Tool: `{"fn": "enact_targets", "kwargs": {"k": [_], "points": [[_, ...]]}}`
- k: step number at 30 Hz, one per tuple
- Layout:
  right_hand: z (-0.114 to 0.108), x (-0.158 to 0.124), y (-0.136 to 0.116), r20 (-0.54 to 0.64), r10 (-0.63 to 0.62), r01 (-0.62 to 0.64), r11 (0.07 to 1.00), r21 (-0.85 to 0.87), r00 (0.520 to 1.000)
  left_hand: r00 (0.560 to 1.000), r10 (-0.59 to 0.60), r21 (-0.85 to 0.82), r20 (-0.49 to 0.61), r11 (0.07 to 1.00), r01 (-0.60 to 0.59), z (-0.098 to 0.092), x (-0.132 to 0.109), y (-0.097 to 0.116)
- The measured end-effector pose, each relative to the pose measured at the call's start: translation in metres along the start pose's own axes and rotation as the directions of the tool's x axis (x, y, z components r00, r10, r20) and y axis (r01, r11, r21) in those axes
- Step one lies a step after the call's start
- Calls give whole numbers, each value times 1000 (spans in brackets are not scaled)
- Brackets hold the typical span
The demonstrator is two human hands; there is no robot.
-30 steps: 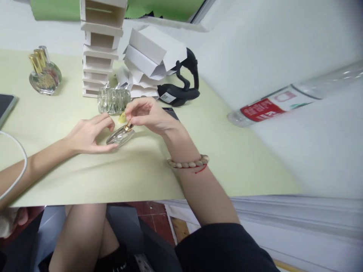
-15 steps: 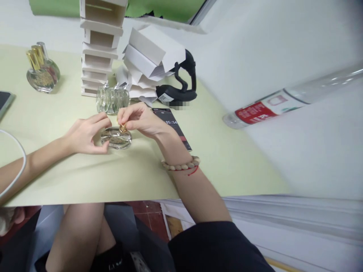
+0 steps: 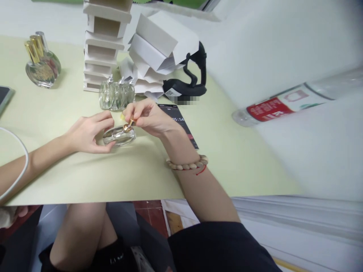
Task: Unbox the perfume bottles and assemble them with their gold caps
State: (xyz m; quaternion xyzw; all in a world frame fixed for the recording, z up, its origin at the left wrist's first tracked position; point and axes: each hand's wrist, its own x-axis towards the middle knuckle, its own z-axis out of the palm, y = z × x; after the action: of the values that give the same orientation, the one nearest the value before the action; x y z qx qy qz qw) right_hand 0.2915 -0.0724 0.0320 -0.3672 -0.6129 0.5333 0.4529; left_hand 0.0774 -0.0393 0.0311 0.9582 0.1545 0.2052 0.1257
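A clear, oval glass perfume bottle [image 3: 120,139] stands on the table. My left hand [image 3: 90,133] has its thumb and fingers closed around the bottle's left side. At the bottle's top sits a shiny gold collar [image 3: 127,128]. Between the thumb and fingers of my right hand [image 3: 150,118] is a small gold piece [image 3: 132,121], tilted and right by the collar; whether the two touch I cannot tell. Just behind, several clear glass bottles [image 3: 115,95] stand in a row with bare spray necks. Farther left are 3 perfume bottles [image 3: 42,73] with tall metallic caps.
A stack of open white boxes [image 3: 100,51] rises behind the bottle row, beside loose white cartons [image 3: 161,41] and a black strapped device [image 3: 187,87]. A phone [image 3: 181,124] lies near my right wrist. Another phone [image 3: 5,99], a white cable [image 3: 21,143] and a plastic bottle [image 3: 272,109] flank the workspace.
The small gold piece in my right fingers has tipped to the right at the bottle's top, leaving the gold collar more visible. The bottle leans slightly; the camera view has shifted.
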Motion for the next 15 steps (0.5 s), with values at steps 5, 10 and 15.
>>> {"fn": "enact_targets", "kwargs": {"k": [5,10,15], "points": [[0,-1,-1,53,-14,17,999,-43,998,1000,-14,-6,5,1000,14,1,1,0],[2,-3,-5,50,-38,41,998,-53,998,1000,-10,-2,2,1000,10,3,2,-2],[5,-4,-7,30,-57,59,997,-58,998,1000,3,4,16,1000,-3,2,2,-4]]}}
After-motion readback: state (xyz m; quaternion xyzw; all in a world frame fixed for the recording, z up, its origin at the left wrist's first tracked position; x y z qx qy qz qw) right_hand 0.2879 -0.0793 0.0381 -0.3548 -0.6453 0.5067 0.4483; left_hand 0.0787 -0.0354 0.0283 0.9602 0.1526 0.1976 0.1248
